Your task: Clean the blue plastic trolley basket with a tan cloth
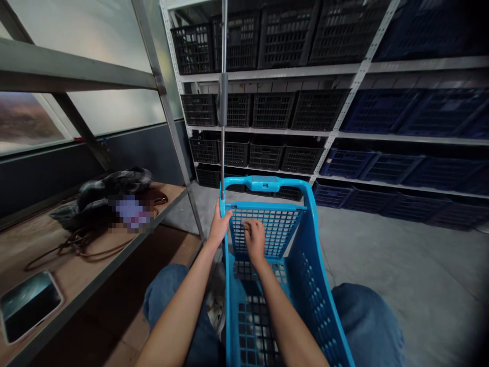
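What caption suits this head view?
Left hand grips the blue basket rim; right hand presses its mesh, facing crate-filled shelves.

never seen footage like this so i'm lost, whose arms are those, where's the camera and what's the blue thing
The camera sits on a person's head, looking forward and down, so the bare arms are that person's own. They seem to be seated, knees in blue jeans either side of a bright blue plastic lattice basket. The left hand grips the basket's near-left corner beside a thin upright metal pole. The right hand rests curled against the basket's inner mesh wall. To the left, a wooden shelf carries a dark plaid cloth bundle and a dark phone-like slab. Ahead, racks hold black plastic crates and dark blue plastic crates.
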Available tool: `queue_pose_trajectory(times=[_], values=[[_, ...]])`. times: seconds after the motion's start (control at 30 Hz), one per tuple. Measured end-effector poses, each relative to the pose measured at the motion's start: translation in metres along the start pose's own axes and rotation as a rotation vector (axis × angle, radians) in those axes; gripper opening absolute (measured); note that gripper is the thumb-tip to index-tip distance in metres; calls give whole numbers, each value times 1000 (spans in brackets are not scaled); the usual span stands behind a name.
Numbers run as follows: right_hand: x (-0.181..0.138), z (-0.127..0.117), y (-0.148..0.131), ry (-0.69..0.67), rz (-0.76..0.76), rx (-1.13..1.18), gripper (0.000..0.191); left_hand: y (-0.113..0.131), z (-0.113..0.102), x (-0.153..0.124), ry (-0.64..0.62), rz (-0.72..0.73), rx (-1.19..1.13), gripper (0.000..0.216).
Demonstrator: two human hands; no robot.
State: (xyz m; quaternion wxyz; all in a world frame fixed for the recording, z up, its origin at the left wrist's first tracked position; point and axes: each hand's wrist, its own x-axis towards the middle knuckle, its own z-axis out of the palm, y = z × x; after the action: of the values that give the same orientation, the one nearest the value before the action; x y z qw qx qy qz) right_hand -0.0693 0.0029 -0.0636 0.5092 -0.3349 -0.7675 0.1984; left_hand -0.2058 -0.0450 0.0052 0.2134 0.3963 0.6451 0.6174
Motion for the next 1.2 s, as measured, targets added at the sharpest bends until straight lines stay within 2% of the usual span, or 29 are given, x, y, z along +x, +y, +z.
queue_pose_trajectory(times=[0.07,0.13,0.3,0.37,0.5,0.6,0.73,0.8,0.87,0.93,1.0,1.03,1.07,1.1,1.2], values=[[20,1,-12,52,-44,13,32,0,0,0,7,1,8,70],[23,7,-14,46,-80,6,35,1,0,0,13,-8,15,66],[-27,25,10,-162,-99,-32,30,-1,-1,1,15,-35,26,61],[-30,26,9,-157,-87,-50,28,-2,-1,1,6,-33,22,61],[13,23,-16,-41,-147,-45,33,-2,-1,1,3,-40,2,63],[27,25,-21,-75,-198,-41,34,-4,-1,2,11,-36,-3,63],[-14,30,2,-219,-169,-82,29,-8,-3,6,-2,-27,-14,61],[-31,28,9,-247,-127,-87,27,-9,-7,9,-27,-11,-10,60],[-28,24,6,-196,-112,-66,28,-9,-13,11,-7,49,37,62],[-6,20,-5,-100,-127,-33,31,-5,-20,11,110,166,132,63],[20,17,-14,-36,-152,-8,34,5,-28,12,249,308,242,50],[30,17,-16,-30,-162,-5,35,13,-31,13,263,371,290,39],[35,19,-15,-42,-171,-11,35,21,-33,15,195,438,337,31],[35,20,-12,-68,-174,-25,34,31,-33,19,69,505,378,26],[6,26,12,-182,-137,-87,30,56,-26,39,-306,637,441,25]])
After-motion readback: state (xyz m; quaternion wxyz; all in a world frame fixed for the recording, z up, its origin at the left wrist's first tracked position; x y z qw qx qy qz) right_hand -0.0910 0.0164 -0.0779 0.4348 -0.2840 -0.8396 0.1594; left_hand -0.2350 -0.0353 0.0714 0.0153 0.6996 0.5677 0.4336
